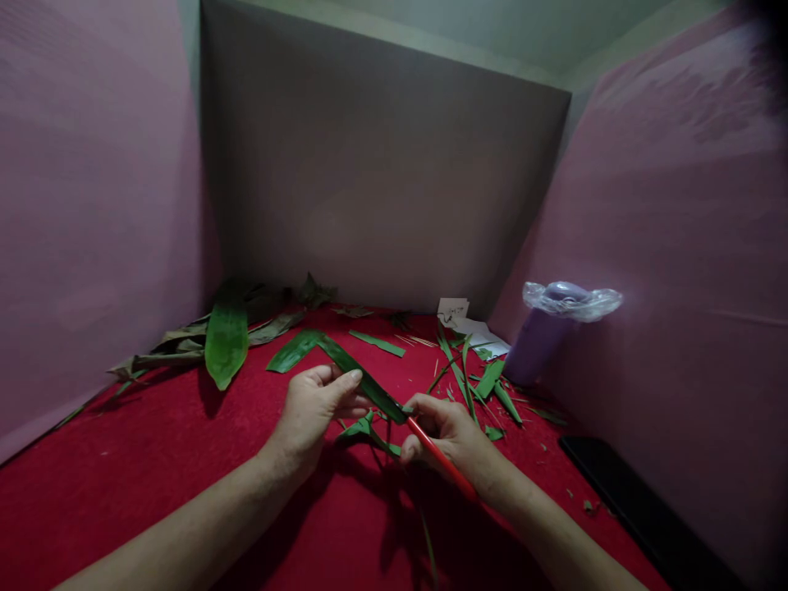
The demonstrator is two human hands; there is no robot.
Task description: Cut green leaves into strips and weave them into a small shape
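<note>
Left hand (313, 410): my thumb and fingers pinch a green leaf strip (369, 384), held above the red cloth (160, 509), its far part bent off to the left. Right hand (454, 437): my fingers are closed round a red stick (442, 456), upper end at the strip's near end; exact contact hidden by my fingers. Below, between both hands: a cut leaf piece (363, 427). Right: leaf scraps (490, 379), then a purple container (537, 349) topped with clear plastic (603, 304). Far left: a broad leaf (226, 343).
</note>
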